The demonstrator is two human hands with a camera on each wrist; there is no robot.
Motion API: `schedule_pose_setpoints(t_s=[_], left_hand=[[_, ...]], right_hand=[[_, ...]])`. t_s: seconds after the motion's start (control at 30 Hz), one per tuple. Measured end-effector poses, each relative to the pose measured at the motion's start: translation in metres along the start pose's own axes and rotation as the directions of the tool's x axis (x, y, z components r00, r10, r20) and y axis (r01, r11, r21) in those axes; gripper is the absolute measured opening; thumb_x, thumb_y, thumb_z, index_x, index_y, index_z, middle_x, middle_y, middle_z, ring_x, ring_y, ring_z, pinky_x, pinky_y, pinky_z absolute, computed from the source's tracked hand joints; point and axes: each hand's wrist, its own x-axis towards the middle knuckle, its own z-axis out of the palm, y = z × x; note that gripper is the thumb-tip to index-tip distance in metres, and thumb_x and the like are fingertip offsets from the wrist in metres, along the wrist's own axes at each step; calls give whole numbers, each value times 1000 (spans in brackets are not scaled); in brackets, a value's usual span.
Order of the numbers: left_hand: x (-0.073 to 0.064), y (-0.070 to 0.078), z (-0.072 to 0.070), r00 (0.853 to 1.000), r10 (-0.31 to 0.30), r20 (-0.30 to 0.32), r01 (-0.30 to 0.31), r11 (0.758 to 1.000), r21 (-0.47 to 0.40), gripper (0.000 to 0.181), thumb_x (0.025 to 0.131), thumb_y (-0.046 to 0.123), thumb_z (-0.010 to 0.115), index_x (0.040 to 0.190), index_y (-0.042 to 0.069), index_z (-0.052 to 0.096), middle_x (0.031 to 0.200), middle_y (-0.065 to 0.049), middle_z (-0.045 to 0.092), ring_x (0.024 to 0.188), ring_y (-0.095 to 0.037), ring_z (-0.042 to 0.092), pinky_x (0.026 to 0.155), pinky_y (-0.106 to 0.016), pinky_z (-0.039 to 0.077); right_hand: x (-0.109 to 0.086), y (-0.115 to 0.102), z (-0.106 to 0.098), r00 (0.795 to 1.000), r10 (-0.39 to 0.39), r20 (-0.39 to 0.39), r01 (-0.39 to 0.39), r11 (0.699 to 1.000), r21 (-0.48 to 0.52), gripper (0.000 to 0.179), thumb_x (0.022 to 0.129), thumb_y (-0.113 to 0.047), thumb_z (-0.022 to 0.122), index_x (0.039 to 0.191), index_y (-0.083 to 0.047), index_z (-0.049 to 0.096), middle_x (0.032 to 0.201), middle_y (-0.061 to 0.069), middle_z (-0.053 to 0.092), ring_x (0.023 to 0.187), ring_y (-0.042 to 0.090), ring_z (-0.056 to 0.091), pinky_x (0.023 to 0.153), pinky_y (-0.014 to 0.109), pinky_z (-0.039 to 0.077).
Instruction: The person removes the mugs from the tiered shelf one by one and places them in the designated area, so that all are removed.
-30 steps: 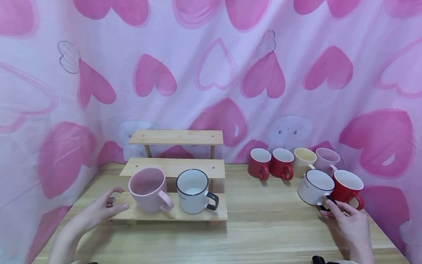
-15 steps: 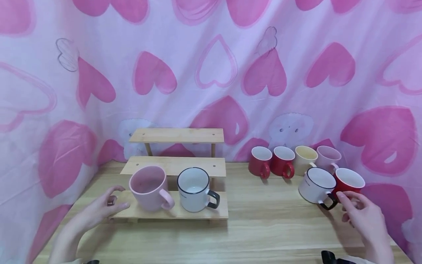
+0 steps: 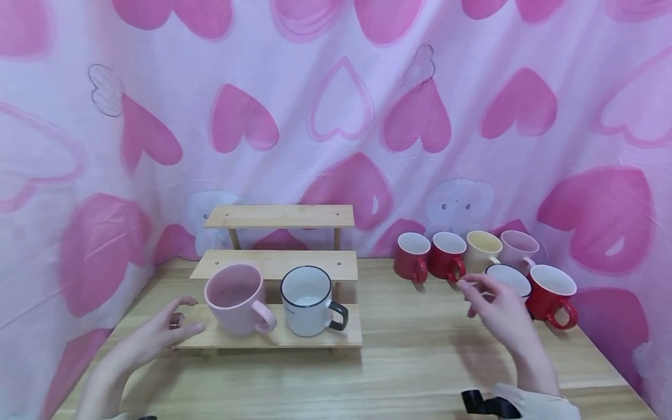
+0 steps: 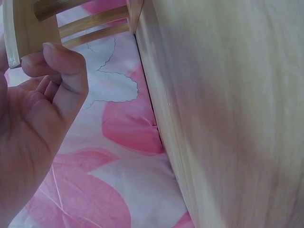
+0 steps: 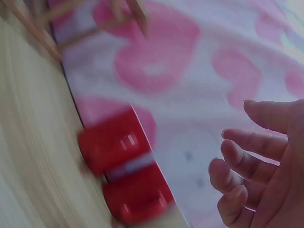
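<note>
My left hand [image 3: 152,335] grips the left end of the lowest board of a three-tier wooden shelf [image 3: 336,326]. In the left wrist view, the fingers [image 4: 66,66] curl at the board's edge. On that board stand a pink mug [image 3: 234,303] and a white mug [image 3: 307,312] with black rim and handle. My right hand [image 3: 504,315] hovers with nothing in it, its fingers loosely bent. It partly hides another black-rimmed white mug [image 3: 508,280]. Two red mugs, one [image 3: 412,256] left of the other [image 3: 448,256], are near its fingertips.
A cream mug [image 3: 482,254] and a pale pink mug [image 3: 517,248] stand in the back row with the two red ones. A third red mug [image 3: 551,291] is at the right. Behind the wooden table [image 3: 409,367] hangs a heart-patterned cloth [image 3: 341,105].
My right hand has let go of the white mug's black handle, swung right past it, then moved left in front of the mugs. The left hand stays at the shelf.
</note>
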Motion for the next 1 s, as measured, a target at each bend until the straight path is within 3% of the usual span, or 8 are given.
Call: schedule_pose_setpoints(t_s=[0.27,0.4,0.53,0.67,0.77,0.9,1.0], left_hand=[[-1,-1,2,1000,-14,0,14,1000,-7,56,95,29,65,136,7,33,81,-9,50,64,-20,54,58,-34,49],[-2,0,3,999,-33,-1,33,999,9,57,95,32,65,135,8,33,83,-9,51,65,-21,55,59,-35,49],[-2,3,0,1000,-25,-4,25,999,23,59,96,32,64,138,6,32,83,-9,51,66,-19,53,59,-34,48],[-2,3,-2,1000,-16,-4,16,1000,19,58,96,29,64,138,6,32,81,-8,51,66,-17,52,58,-34,48],[-2,2,-3,1000,-4,-6,4,1000,0,57,96,27,65,137,5,32,78,-7,49,62,-15,49,55,-32,47],[-1,1,-1,1000,21,-4,-21,999,-30,58,95,26,66,137,3,32,75,-5,46,58,-12,44,51,-30,43],[-1,1,-1,1000,24,-6,-25,999,-36,58,95,26,66,137,3,32,74,-4,44,56,-11,43,50,-30,42]], right_hand=[[0,-43,52,989,-108,106,102,993,59,23,96,-28,65,111,-11,68,87,2,65,69,18,63,58,30,49],[-3,-62,74,973,-141,181,119,985,128,21,95,-28,66,110,-14,69,96,-1,68,82,15,65,70,32,53],[-5,-78,94,936,-174,307,103,967,232,24,96,-28,65,114,-13,69,106,-1,69,93,17,64,80,35,53],[-6,-93,111,869,-239,433,89,936,339,28,98,-31,62,117,-11,66,104,5,68,90,26,65,77,38,53],[-6,-103,119,832,-263,488,51,913,404,29,97,-30,63,118,-9,65,99,7,68,87,29,66,75,43,54],[-9,-110,127,825,-257,503,36,912,408,26,94,-28,67,116,-12,67,97,6,69,84,25,65,71,39,53],[-10,-112,132,831,-263,490,76,927,368,20,95,-31,66,108,-17,69,93,3,67,81,20,62,68,33,50]])
